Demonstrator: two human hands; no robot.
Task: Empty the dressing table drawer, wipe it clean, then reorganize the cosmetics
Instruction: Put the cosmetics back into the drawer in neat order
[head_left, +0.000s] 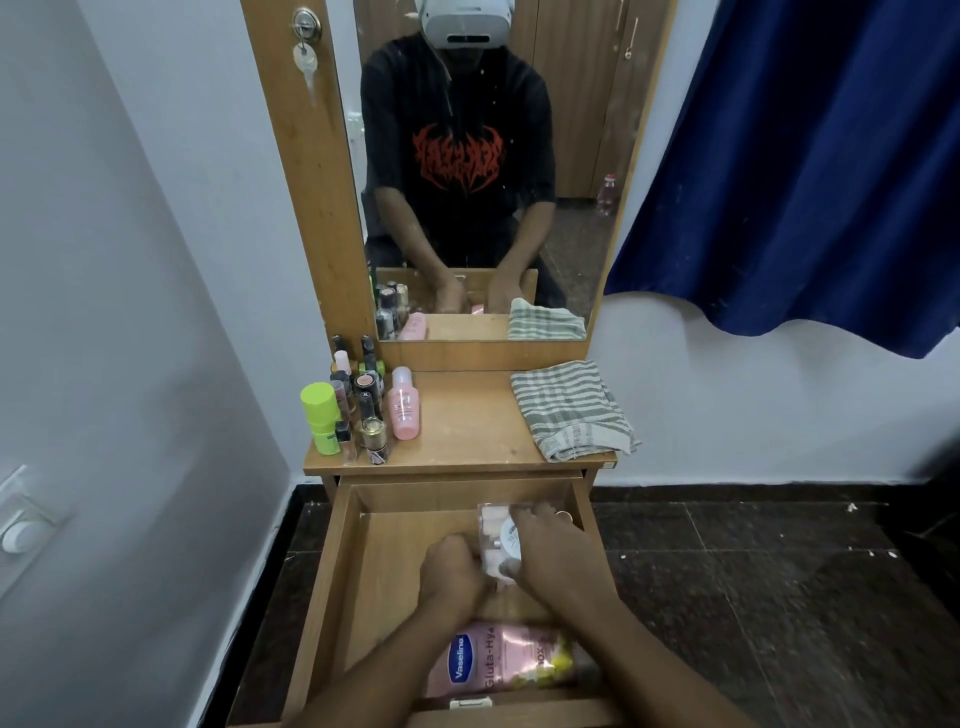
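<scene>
The wooden drawer (332, 561) of the dressing table is pulled out below me. Inside it, near the right wall, lies a clear plastic box (496, 535) with pale pink and white items in it. My left hand (452, 569) grips its near left corner and my right hand (550, 551) covers its right side. A pink Vaseline lotion bottle (493, 660) lies on its side at the drawer's front, under my forearms. The left half of the drawer floor is bare wood.
On the tabletop (467, 431) several small cosmetics (363, 405), a lime-green container (321, 415) and a pink bottle (404, 402) stand at the left. A striped cloth (571, 410) lies at the right. A mirror rises behind; a blue curtain (805, 182) hangs right.
</scene>
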